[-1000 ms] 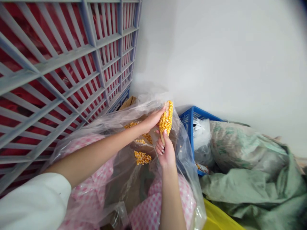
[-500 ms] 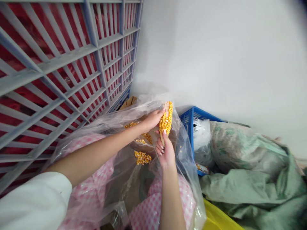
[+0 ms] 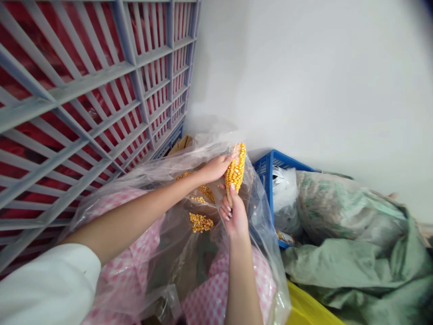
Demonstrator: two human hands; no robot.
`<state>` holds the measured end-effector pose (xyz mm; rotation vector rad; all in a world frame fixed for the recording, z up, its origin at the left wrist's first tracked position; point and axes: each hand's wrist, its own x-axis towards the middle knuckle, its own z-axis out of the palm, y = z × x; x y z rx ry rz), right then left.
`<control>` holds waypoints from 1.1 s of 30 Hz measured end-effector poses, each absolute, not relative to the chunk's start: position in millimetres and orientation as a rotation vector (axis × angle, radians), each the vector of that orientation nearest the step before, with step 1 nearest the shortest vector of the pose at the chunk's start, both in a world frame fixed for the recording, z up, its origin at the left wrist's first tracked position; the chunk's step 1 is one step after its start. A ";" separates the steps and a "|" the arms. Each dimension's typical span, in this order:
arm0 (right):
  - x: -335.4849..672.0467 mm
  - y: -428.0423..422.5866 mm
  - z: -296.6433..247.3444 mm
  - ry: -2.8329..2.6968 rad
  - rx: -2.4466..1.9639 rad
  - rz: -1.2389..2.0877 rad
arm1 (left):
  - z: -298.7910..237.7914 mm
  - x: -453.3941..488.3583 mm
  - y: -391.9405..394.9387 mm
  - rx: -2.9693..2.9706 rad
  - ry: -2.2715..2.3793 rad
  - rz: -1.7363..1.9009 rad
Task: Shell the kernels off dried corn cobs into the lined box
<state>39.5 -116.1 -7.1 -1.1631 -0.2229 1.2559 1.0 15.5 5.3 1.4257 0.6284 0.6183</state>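
Observation:
A yellow corn cob (image 3: 237, 170) is held upright at a slight tilt over a clear plastic bag (image 3: 264, 234). My right hand (image 3: 234, 212) is wrapped round its lower end, thumb along the kernels. Near the top, my left hand (image 3: 218, 168) grips the cob's left side, its thumb at a pale patch where kernels are gone. Loose corn kernels (image 3: 200, 223) lie in several small heaps in the bag below my hands. The fingers of my left hand behind the cob are partly hidden.
Stacked grey plastic crates (image 3: 98, 108) with red material inside rise on the left. A blue crate (image 3: 271, 180) with plastic bags stands at right, beside a stuffed woven sack (image 3: 338, 207) and green cloth (image 3: 352, 266). A white wall (image 3: 304, 81) closes the back.
The top of the cob has tipped very slightly to the right, and my left hand has shifted a little with it. Both hands keep their hold.

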 end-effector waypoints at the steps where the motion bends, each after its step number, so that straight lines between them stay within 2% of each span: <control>1: 39.2 -116.1 -6.9 -0.222 -1.171 1.252 | 5.4 1.0 15.9 1.447 0.629 0.614; 9: 35.8 -116.5 -4.6 -0.214 -1.199 1.250 | 6.7 -0.2 16.6 1.567 0.700 0.622; 17: 31.2 -114.9 -5.7 -0.240 -1.248 1.244 | -1.9 0.5 16.6 1.428 0.827 0.575; 33: 29.4 -109.0 -8.0 -0.221 -1.306 1.197 | -5.2 2.6 15.1 1.260 0.737 0.550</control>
